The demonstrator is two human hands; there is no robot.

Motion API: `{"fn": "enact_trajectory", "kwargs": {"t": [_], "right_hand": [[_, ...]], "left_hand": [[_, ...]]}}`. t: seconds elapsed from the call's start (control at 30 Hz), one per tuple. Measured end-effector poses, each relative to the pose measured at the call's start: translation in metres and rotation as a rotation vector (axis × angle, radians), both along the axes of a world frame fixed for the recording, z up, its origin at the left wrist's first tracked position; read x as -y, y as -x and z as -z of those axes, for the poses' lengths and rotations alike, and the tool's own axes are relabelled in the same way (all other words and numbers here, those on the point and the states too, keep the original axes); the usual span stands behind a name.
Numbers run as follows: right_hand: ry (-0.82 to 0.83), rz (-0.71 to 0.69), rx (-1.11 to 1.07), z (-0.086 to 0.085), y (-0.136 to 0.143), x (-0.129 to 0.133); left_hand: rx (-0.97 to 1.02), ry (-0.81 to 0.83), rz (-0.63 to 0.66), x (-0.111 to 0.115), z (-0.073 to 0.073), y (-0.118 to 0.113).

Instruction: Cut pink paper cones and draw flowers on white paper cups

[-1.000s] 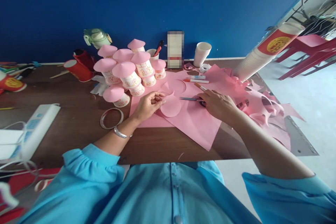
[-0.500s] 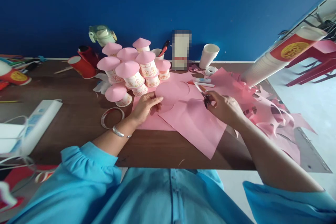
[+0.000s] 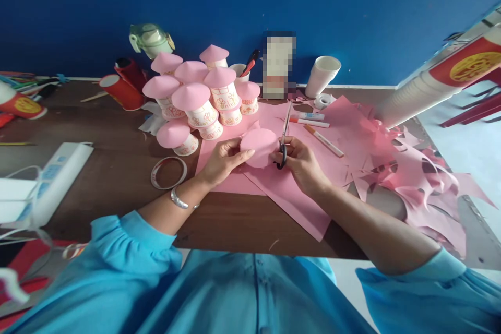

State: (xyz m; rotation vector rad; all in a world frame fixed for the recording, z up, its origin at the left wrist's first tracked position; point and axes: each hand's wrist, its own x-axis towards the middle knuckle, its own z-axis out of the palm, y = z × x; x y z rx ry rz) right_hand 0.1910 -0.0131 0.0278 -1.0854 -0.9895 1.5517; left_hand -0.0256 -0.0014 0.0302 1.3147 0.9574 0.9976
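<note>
Blue sleeves (image 3: 133,250) stretch ahead of me over the brown table (image 3: 227,219). Near my left wrist lies a tape roll (image 3: 168,187). My left hand (image 3: 222,166) is half curled, thumb on top, pinching the left edge of a pink paper circle (image 3: 259,147) above pink sheets (image 3: 299,203). My right hand (image 3: 307,167) is curled round black-handled scissors (image 3: 284,154), blades pointing away from me, just beside the circle; whether its fingers touch the paper I cannot tell. Beyond are markers (image 3: 324,141), decorated cups (image 3: 201,116) with pink cone roofs, and plain white cups (image 3: 323,75) by the blue wall (image 3: 352,10).
</note>
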Motion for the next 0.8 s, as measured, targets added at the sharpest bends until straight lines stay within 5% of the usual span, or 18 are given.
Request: {"fn": "enact_trajectory", "kwargs": {"t": [0.27, 0.43, 0.6, 0.8], "right_hand": [[-0.102, -0.034, 0.076, -0.007, -0.003, 0.005], [-0.198, -0.020, 0.281, -0.015, -0.029, -0.003], [-0.179, -0.235, 0.574, -0.021, -0.060, -0.016], [-0.189, -0.380, 0.734, -0.028, -0.064, -0.014]], "left_hand": [[0.012, 0.077, -0.020, -0.001, 0.006, 0.000], [0.122, 0.143, -0.117, -0.006, 0.012, 0.003], [0.182, 0.165, -0.207, -0.012, 0.009, 0.007], [0.178, 0.095, -0.163, -0.012, 0.007, 0.007]]}}
